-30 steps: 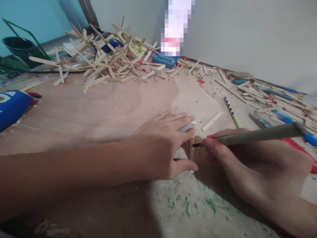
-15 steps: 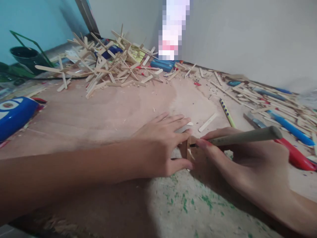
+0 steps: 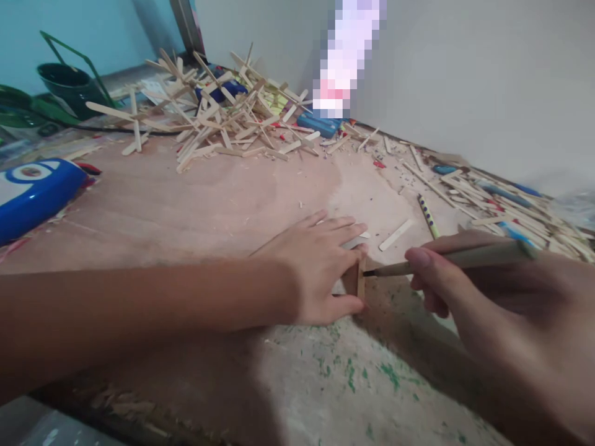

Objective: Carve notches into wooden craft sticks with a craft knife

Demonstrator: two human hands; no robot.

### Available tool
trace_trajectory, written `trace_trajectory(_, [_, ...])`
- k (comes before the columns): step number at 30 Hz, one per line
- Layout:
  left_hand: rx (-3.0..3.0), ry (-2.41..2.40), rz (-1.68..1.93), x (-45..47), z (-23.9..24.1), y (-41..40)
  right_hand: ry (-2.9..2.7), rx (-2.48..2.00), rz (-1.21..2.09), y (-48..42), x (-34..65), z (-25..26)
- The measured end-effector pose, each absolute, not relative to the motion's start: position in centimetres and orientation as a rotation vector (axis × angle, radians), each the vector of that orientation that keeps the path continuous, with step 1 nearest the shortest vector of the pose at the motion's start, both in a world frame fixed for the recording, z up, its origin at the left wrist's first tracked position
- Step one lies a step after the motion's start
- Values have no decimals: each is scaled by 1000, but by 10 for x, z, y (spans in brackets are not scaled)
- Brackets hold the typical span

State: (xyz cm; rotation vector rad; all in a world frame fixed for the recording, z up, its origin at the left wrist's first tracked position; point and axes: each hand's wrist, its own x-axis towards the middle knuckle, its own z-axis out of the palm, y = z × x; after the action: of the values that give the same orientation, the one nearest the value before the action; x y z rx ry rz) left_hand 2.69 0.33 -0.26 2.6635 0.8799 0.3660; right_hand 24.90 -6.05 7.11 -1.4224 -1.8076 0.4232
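The head view is the only 1 here. The left hand [image 3: 316, 266] lies palm down on the plywood board [image 3: 209, 198], fingers stretched out flat, not curled. Its forefinger and thumb bracket a short wooden piece [image 3: 359, 280] that sits at the near middle of the board, right against the fingertips. The right hand [image 3: 488, 297] is closed in a writing grip around a grey pen-like tool [image 3: 465, 259], and the tool's dark tip touches the right edge of the wooden piece. The 2 hands are close together but do not touch. This looks like marking or scoring the piece while it is pinned in place; whether the tip is a nib or a blade cannot be told. A clean stroke would call for firm downward pressure from the left hand, fingertips kept clear of the tip. Just beyond lie 1 loose flat stick [image 3: 396, 235] and a yellow dotted pencil [image 3: 428, 215]. A big heap of sticks [image 3: 223, 118] fills the far left, more sticks [image 3: 511, 204] litter the right, and a blue case [image 3: 32, 195] sits at the left edge.
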Motion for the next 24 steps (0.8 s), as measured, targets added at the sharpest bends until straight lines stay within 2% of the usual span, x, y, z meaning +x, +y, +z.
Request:
trace_trajectory(12, [2681,859,492,23,-7,1,-1495,-1341,633,-57,257,52])
trace_trajectory(24, [2647,817,614,17,-5,-3,-1279,-1340,1131,-57,282,41])
